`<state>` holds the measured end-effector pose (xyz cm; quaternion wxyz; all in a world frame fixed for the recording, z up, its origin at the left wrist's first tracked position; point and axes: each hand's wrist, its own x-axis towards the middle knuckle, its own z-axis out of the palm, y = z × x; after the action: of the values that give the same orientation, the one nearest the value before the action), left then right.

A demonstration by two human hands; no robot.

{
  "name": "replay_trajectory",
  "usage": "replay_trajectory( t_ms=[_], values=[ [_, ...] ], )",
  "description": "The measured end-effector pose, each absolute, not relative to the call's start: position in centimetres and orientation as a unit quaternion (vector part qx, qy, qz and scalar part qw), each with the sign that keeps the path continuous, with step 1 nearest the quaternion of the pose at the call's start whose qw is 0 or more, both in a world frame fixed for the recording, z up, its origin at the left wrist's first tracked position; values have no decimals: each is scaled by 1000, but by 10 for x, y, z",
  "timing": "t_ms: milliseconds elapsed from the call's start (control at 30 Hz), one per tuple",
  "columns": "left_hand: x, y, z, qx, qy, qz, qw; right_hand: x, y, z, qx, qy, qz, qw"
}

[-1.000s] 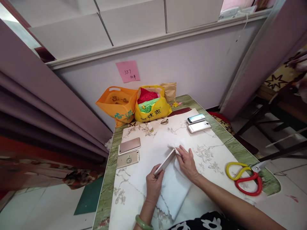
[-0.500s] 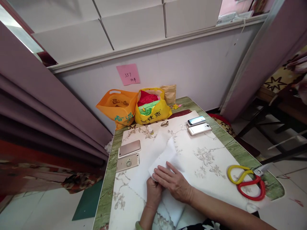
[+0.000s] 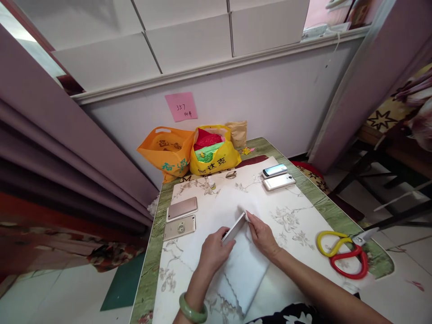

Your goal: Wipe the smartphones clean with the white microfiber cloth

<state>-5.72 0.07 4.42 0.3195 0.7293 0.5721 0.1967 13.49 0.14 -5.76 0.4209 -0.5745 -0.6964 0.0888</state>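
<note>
Right hand: since the earlier frame our right hand [image 3: 263, 236] is no longer lying across the left one; it is now sitting farther up, at the far end of the slim, white-edged, rectangular smartphone [image 3: 233, 227].
Left hand: our left hand [image 3: 214, 252] is resting a little higher too, and the pale green, ring-shaped bangle [image 3: 192, 309] on its wrist is now showing far more fully.
White cloth: the thin, soft, wavy-edged white cloth [image 3: 248, 270] is no longer hiding the phone, so we are judging that the rubbing is now reaching its end edge rather than its broad face.
Left grip: our left fingers and thumb are closing round the phone's near end, leaving the rest of its length free.
Right grip: our right fingers are pinching a fold of cloth, almost closed, and are pressing it against the far end.
Phone's place: we are holding it above the cream, flower-printed tablecloth [image 3: 303, 207], between our two hands, with the cloth draping below.
Phone's look: it is leaning on its long side, slanting up toward the right hand, and is showing us mostly a thin, pale, smooth edge; we are not managing to make out its screen or any marks.
</note>
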Motion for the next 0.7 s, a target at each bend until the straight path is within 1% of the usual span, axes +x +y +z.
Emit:
replay_trajectory(
  t_ms=[33,100,200,267,333,433,500,567,633,700],
  values=[
    [-52,4,50,748,588,153,268,135,2,-59,-573,-695,93,425],
    [-38,11,59,777,592,82,199,136,2,-59,-569,-691,102,435],
    [-21,20,65,799,578,52,160,138,1,-55,-558,-683,137,451],
    [-17,23,67,795,575,90,172,142,0,-51,-554,-668,173,466],
    [-21,24,67,777,566,174,214,148,0,-47,-576,-623,199,490],
    [-32,19,62,717,553,320,278,155,-1,-32,-636,-522,191,536],
    [-38,14,56,675,563,376,293,155,-2,-14,-642,-502,173,553],
    [-41,10,53,656,575,392,291,150,-5,10,-599,-561,164,548],
    [-41,7,52,666,570,382,294,139,-9,33,-518,-660,118,532],
    [-39,5,55,688,558,362,292,128,-12,51,-436,-754,65,487]
  ],
)
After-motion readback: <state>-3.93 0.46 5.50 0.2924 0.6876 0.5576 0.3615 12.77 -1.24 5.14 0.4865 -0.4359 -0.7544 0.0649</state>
